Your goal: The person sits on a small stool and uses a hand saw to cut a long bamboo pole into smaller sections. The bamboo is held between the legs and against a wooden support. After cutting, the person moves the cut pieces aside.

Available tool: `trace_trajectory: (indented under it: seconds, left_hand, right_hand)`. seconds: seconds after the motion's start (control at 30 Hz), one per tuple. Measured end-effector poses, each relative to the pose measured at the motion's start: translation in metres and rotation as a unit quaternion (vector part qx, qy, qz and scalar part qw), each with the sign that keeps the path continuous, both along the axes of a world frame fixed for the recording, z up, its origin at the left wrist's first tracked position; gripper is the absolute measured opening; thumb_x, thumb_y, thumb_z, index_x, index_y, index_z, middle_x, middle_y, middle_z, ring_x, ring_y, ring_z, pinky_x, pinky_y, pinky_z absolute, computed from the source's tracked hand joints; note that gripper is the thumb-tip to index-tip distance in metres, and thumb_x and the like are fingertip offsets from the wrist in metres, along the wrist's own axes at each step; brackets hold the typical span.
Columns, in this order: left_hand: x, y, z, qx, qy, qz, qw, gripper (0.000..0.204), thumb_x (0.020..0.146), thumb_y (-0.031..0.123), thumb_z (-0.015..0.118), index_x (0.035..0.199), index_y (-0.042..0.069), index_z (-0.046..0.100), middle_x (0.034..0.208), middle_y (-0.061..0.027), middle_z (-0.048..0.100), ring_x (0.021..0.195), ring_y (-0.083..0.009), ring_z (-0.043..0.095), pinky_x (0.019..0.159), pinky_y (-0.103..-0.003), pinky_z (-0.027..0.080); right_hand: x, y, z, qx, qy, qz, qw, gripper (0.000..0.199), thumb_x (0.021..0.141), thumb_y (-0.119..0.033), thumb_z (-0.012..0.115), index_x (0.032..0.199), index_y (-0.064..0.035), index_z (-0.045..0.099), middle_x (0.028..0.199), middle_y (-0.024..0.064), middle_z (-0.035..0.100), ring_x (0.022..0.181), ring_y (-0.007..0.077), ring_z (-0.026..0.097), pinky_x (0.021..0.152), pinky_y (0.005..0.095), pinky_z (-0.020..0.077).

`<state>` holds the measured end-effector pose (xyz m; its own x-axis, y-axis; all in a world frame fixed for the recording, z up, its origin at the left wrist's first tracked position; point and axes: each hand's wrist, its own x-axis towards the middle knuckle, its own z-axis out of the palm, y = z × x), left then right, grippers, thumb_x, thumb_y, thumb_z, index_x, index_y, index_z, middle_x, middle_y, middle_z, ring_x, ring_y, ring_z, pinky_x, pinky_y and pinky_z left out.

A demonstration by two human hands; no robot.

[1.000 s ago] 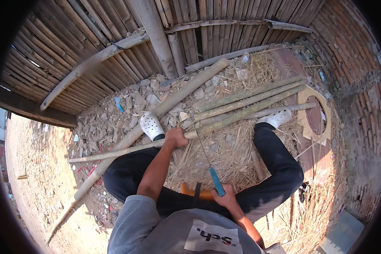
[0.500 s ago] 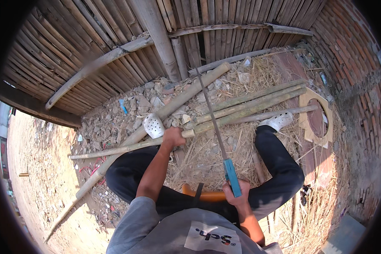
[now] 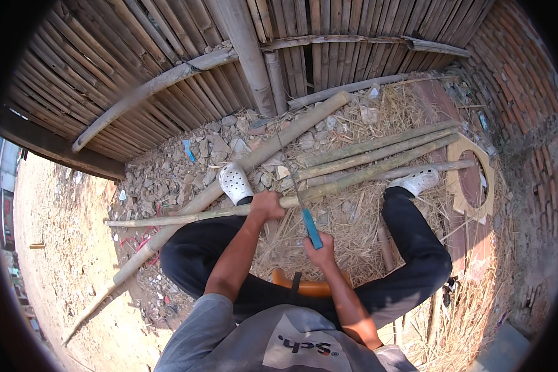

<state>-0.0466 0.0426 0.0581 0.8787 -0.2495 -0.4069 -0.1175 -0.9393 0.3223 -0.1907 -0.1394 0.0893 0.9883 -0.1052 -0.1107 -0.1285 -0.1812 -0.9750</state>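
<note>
My left hand point(image 3: 267, 206) is wrapped round a long bamboo pole point(image 3: 366, 176), just left of the saw. The pole slants from the lower left up to the right, across a thicker bamboo pole point(image 3: 195, 204) on the ground. In my right hand point(image 3: 320, 249) is the teal handle of a handsaw point(image 3: 311, 226). Its thin blade lies across the held pole, a little right of my left hand, pointing away from me. Whether the teeth have cut into the bamboo cannot be made out.
More bamboo poles point(image 3: 378, 147) lie beyond the held one. My white shoes stand left point(image 3: 235, 181) and right point(image 3: 418, 181) of the work. A pale board with an oval hole point(image 3: 487, 161) lies at right. Rubble, straw, a bamboo wall point(image 3: 186, 99) and a brick wall point(image 3: 521, 80) surround this.
My right hand has moved forward and left with the saw, bringing the blade down across the held pole beside my left hand. My left hand keeps its grip.
</note>
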Motion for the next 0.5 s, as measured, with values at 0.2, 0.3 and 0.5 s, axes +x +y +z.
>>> trace_trajectory:
  seconds: [0.2, 0.3, 0.5]
  left_hand:
    - [0.0, -0.001, -0.001, 0.022, 0.027, 0.017, 0.999, 0.043, 0.06, 0.027, 0.064, 0.1, 0.015, 0.073, 0.096, -0.0167, 0.07, 0.093, -0.0323, 0.068, 0.083, -0.041, 0.054]
    - [0.031, 0.024, 0.004, 0.027, -0.031, 0.088, 0.995, 0.042, 0.06, 0.029, 0.064, 0.099, 0.016, 0.074, 0.095, -0.016, 0.071, 0.091, -0.0315, 0.068, 0.082, -0.041, 0.055]
    - [0.059, 0.012, 0.06, -0.002, -0.127, 0.048, 0.991, 0.039, 0.059, 0.028, 0.064, 0.095, 0.013, 0.074, 0.089, -0.0186, 0.07, 0.086, -0.0347, 0.068, 0.079, -0.044, 0.054]
  right_hand:
    - [-0.012, -0.003, -0.008, 0.031, 0.069, -0.006, 0.997, 0.022, 0.079, -0.011, 0.065, 0.063, -0.0034, 0.053, 0.054, -0.0016, 0.047, 0.05, 0.0064, 0.043, 0.047, 0.028, 0.0382]
    - [-0.102, -0.022, 0.018, -0.07, 0.038, 0.051, 0.996, 0.022, 0.078, -0.012, 0.068, 0.064, -0.0023, 0.054, 0.052, 0.0006, 0.047, 0.051, 0.0063, 0.045, 0.048, 0.0295, 0.0401]
    - [-0.125, -0.042, 0.073, -0.077, 0.069, 0.002, 0.995, 0.016, 0.079, -0.011, 0.068, 0.068, -0.0021, 0.06, 0.052, 0.0011, 0.046, 0.048, 0.0074, 0.044, 0.047, 0.0283, 0.0392]
